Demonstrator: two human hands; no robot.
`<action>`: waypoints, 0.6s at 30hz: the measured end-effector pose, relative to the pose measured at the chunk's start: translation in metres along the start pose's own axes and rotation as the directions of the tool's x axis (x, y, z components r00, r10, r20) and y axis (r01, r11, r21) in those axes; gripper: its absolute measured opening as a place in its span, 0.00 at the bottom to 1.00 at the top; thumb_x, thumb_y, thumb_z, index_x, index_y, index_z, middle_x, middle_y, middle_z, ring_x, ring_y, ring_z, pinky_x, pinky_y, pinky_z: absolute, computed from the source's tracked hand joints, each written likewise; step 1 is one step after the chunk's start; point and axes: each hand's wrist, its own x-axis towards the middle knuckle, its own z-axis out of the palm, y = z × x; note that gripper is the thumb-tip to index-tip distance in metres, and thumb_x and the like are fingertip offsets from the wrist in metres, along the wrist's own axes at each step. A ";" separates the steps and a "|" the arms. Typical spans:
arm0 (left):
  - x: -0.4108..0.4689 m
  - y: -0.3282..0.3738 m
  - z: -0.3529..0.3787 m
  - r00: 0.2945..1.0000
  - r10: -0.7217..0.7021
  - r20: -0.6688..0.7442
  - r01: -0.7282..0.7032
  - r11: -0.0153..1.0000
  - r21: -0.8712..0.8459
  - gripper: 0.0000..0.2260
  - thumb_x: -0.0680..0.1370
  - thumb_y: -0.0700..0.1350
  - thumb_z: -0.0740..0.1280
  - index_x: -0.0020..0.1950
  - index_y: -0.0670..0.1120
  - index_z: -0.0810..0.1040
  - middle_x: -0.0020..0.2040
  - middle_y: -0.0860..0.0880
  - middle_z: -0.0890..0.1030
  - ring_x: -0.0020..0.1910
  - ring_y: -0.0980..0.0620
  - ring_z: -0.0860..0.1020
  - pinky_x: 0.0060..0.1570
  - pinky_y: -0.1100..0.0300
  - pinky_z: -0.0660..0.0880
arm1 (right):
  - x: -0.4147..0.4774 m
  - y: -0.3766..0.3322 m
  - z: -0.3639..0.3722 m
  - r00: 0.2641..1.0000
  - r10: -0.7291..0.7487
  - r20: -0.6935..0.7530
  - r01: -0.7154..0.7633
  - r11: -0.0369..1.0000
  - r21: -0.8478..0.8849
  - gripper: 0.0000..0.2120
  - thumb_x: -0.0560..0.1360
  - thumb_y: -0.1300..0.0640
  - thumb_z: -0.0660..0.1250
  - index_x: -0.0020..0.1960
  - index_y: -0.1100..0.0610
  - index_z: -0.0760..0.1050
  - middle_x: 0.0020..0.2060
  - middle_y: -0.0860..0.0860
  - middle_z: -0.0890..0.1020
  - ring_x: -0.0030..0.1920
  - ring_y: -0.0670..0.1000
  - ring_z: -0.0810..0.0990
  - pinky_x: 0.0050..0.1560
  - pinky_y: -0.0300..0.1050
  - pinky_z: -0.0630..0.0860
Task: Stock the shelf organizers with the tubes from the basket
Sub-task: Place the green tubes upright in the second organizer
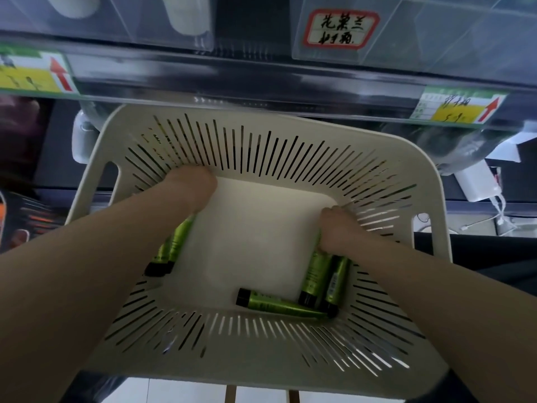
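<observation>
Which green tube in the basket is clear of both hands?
The crosswise tube along the near wall of the basket, black cap pointing left. The left pair and right pair lie lengthwise, ends under the left hand and right hand.

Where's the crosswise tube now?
Head view: the crosswise tube lies on the basket floor along the near wall, right of centre, by the caps of the two tubes at the right hand.

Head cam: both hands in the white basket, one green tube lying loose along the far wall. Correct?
One detail is wrong. The loose green tube lies along the near wall of the white basket, not the far wall, as the head view shows. The left hand and right hand are both in the basket, as you said.
</observation>
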 end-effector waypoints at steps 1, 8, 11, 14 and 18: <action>-0.001 0.000 0.000 1.000 0.005 0.023 -0.004 1.000 -0.016 0.12 0.77 0.35 0.62 0.60 0.39 0.74 0.58 0.43 0.76 0.56 0.46 0.76 0.57 0.55 0.75 | 0.000 -0.001 0.000 1.000 0.007 0.002 -0.007 1.000 -0.015 0.26 0.70 0.57 0.71 0.64 0.61 0.66 0.60 0.58 0.70 0.59 0.55 0.71 0.47 0.43 0.69; -0.014 -0.003 -0.006 0.998 0.040 0.057 -0.029 0.984 -0.175 0.11 0.77 0.38 0.64 0.59 0.39 0.74 0.57 0.43 0.76 0.55 0.47 0.75 0.51 0.60 0.72 | -0.005 -0.003 -0.008 0.999 -0.001 0.047 0.001 1.000 -0.002 0.19 0.72 0.57 0.69 0.60 0.61 0.70 0.57 0.57 0.75 0.56 0.54 0.75 0.50 0.45 0.75; -0.019 -0.001 -0.012 0.996 0.061 0.058 -0.048 0.977 -0.209 0.12 0.76 0.39 0.64 0.59 0.40 0.76 0.58 0.43 0.76 0.56 0.47 0.75 0.53 0.59 0.73 | -0.007 -0.002 -0.013 0.998 0.000 0.064 -0.004 0.998 0.061 0.18 0.73 0.57 0.69 0.60 0.63 0.72 0.57 0.57 0.76 0.55 0.54 0.77 0.51 0.45 0.77; -0.025 0.003 -0.016 0.996 0.083 0.045 -0.071 0.972 -0.226 0.11 0.76 0.38 0.64 0.57 0.41 0.77 0.56 0.44 0.78 0.55 0.47 0.76 0.52 0.58 0.74 | -0.013 -0.002 -0.018 0.999 -0.019 0.045 0.013 0.991 0.136 0.18 0.73 0.59 0.68 0.62 0.63 0.72 0.57 0.57 0.76 0.55 0.54 0.77 0.51 0.43 0.76; -0.036 0.007 -0.020 0.995 0.094 -0.045 -0.102 0.965 -0.243 0.09 0.75 0.37 0.65 0.53 0.42 0.78 0.51 0.45 0.79 0.50 0.48 0.77 0.47 0.59 0.74 | -0.023 -0.002 -0.024 0.998 -0.039 0.059 0.025 0.976 0.217 0.08 0.73 0.58 0.69 0.46 0.61 0.72 0.40 0.52 0.73 0.41 0.50 0.73 0.32 0.38 0.70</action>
